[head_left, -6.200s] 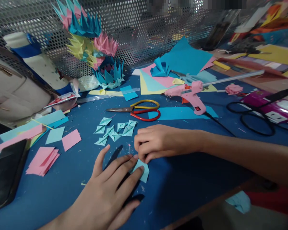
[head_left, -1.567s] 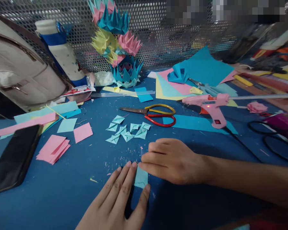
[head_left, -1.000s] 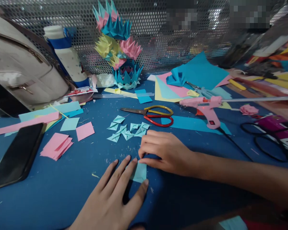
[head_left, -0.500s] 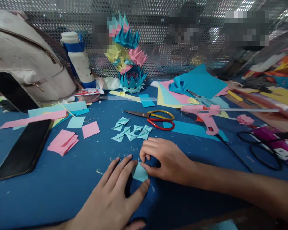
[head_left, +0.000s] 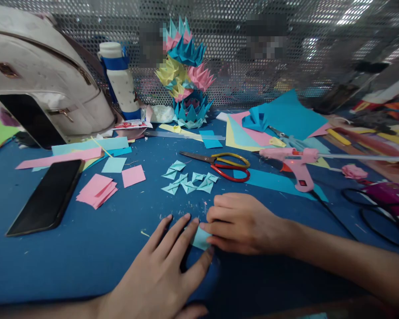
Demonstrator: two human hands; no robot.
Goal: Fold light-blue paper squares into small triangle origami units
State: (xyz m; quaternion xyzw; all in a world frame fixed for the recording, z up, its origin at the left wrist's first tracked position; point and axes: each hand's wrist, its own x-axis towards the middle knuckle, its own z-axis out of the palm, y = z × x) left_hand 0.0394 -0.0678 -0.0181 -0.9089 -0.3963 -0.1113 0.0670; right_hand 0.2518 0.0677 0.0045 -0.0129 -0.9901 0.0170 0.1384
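Observation:
A small light blue paper square (head_left: 201,238) lies on the blue table between my hands. My left hand (head_left: 161,263) is spread flat, its fingertips resting at the paper's left side and lower edge. Curled fingers of my right hand (head_left: 244,226) pinch the paper's right side, covering that edge. Several folded light blue paper pieces (head_left: 190,181) sit just beyond my hands. Scissors (head_left: 224,163) with one yellow and one red handle lie behind my right hand.
A phone (head_left: 46,199) and pink paper squares (head_left: 96,191) are on the left. To the right rests a pink glue gun (head_left: 297,166) with its black cord. At the back stand a bottle (head_left: 121,84), a backpack (head_left: 83,99) and a folded-paper tower (head_left: 191,108).
The view has shifted, so things appear farther right. My right hand's fingers have closed in at the paper's right side, covering more of it. My left hand stays spread on it.

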